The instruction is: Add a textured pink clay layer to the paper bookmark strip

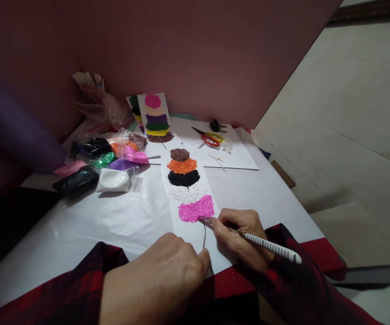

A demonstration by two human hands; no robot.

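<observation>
A long white card (186, 230) bears a stacked leaf shape in textured clay bands: brown, orange, black, white and a pink band (197, 209) nearest me. From the pink, a thin dark stem line runs down towards my left thumb. My right hand (240, 234) is closed round a fork (271, 248) with a white, dark-patterned handle. Its metal tines touch the lower edge of the pink clay. My left hand (168, 273) is curled at the card's near end, thumb on the stem line; its other fingertips are hidden.
Bagged coloured clay (113, 180) lies to the left. Behind stand finished cards (157, 118). Scissors (210, 137), a black clip-like item (217, 125) and thin sticks (218, 160) lie on a white board (245, 155). A pink wall (195, 54) borders the table's back.
</observation>
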